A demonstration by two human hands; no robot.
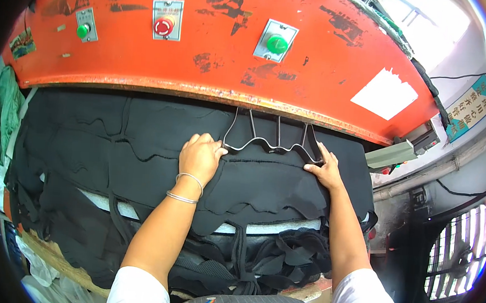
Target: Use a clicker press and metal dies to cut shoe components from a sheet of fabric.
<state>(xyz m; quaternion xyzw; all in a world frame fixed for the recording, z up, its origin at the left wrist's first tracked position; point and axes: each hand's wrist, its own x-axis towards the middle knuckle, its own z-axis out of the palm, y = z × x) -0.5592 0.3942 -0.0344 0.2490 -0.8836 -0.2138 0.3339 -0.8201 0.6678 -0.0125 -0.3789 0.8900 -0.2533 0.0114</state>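
Observation:
A steel cutting die (pixel 262 140) with a wavy front edge and several cross bars lies on black sheet material (pixel 263 184), its far part hidden under the press. My left hand (pixel 199 155) is closed at the die's left corner, thumb and fingertips against the metal. At the right corner, my right hand (pixel 326 167) grips the die between thumb and fingers. Cut lines with wavy outlines run through the black sheet to the left of the die and in front of it.
Over the far side hangs an orange press beam (pixel 221 54) with a red button (pixel 163 26) and two green buttons. Black scraps (pixel 286 256) heap up along the near edge. Green cloth (pixel 6 109) hangs at left; a black fan (pixel 455 259) stands at right.

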